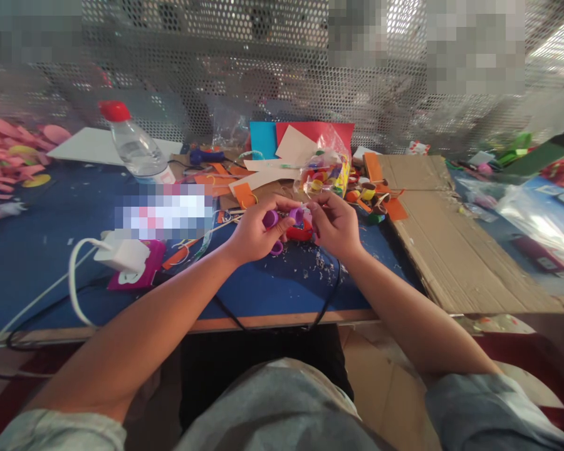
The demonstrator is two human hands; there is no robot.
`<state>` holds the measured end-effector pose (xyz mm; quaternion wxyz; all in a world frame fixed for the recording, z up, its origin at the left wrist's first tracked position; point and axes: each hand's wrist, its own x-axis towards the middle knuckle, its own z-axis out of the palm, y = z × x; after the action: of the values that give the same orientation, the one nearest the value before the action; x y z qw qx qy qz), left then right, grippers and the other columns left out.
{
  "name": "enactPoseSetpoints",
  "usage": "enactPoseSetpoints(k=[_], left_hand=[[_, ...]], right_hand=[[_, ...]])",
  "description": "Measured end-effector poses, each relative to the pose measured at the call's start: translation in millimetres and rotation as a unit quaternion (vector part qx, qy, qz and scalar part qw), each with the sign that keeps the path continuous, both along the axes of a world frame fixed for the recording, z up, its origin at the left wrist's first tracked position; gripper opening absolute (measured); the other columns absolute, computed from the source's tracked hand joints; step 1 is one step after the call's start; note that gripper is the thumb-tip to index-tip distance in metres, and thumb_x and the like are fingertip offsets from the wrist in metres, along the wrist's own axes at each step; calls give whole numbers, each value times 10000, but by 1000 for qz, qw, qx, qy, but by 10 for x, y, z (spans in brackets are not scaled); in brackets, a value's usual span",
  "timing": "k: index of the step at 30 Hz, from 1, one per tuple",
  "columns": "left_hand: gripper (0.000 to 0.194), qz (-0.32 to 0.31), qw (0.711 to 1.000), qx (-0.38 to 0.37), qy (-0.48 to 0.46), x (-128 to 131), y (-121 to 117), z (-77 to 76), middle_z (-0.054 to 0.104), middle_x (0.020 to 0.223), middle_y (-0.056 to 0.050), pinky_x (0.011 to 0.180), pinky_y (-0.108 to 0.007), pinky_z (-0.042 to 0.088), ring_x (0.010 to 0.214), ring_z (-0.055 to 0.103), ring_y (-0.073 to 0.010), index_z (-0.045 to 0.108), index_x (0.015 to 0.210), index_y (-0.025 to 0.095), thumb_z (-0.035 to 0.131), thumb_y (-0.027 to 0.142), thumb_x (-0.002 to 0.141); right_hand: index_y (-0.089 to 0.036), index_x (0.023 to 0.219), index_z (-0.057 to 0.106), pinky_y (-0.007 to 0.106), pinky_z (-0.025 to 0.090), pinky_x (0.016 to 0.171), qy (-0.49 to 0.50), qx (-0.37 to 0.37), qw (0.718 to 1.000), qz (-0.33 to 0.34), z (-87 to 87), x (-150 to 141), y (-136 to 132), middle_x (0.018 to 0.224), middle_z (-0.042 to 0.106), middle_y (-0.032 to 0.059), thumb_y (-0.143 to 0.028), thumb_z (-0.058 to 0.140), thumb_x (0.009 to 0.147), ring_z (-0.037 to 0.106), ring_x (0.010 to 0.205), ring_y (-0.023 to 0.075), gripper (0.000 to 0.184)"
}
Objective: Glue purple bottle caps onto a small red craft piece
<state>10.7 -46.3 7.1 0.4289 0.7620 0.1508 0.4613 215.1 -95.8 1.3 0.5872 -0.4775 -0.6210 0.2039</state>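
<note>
Over the blue table [37, 250], both my hands meet at the middle. My left hand [254, 232] is closed, its fingers pinching a small purple ring [270, 218]; another purple ring [277, 248] shows under its palm. My right hand [336, 225] is closed too, pinching a second purple ring [296, 215] next to the first. A red ring-shaped piece [299, 233] sits just below and between the hands. Small paper shavings lie on the table under them.
A clear bag of coloured rings [324, 172] lies just behind the hands, among orange paper scraps [244, 195]. A water bottle with a red cap [134, 145] lies at the back left. A white charger with its cable [122, 254] is at left, a cardboard sheet [451, 238] at right.
</note>
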Motion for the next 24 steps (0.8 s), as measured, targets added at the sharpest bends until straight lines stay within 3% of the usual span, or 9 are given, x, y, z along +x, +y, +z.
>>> enactPoseSetpoints(k=[6, 12, 18, 21, 24], left_hand=[[339, -18, 997, -65, -34, -3, 66, -24, 802, 1087, -71, 581, -216, 630, 598, 710, -75, 666, 1244, 195, 764, 442, 1033], [390, -35, 994, -90, -50, -5, 117, -28, 808, 1108, -74, 614, -209, 617, 620, 688, -62, 626, 1248, 201, 800, 453, 1006], [353, -50, 995, -78, -22, -5, 66, -13, 782, 1033, -53, 616, -208, 616, 635, 713, -79, 614, 1206, 192, 790, 430, 1015], [336, -51, 996, -72, -10, -8, 63, -27, 766, 1044, -47, 625, -218, 623, 640, 721, -81, 609, 1206, 200, 774, 430, 1024], [306, -52, 997, -55, 5, -10, 62, -42, 746, 1075, -48, 625, -227, 625, 647, 723, -85, 607, 1200, 212, 764, 412, 1031]], right_hand=[[-267, 871, 616, 340, 358, 524, 31, 5, 999, 16, 1, 19, -3, 632, 519, -41, -705, 607, 1043, 482, 507, 136, 470], [-256, 772, 584, 341, 367, 551, -19, 14, 999, 43, 43, 6, -48, 626, 528, -20, -731, 588, 1038, 462, 561, 142, 544], [-254, 1089, 753, 331, 419, 554, -20, 9, 999, 25, 9, 13, -41, 771, 645, -2, -526, 726, 1010, 505, 588, 136, 285], [-249, 1100, 801, 338, 473, 604, -44, 34, 998, 14, 4, 20, -41, 849, 696, 25, -425, 740, 1003, 566, 655, 145, 210], [-247, 1013, 800, 335, 459, 590, -40, 37, 998, -2, 22, 10, -47, 788, 668, 15, -381, 758, 969, 561, 650, 150, 147]])
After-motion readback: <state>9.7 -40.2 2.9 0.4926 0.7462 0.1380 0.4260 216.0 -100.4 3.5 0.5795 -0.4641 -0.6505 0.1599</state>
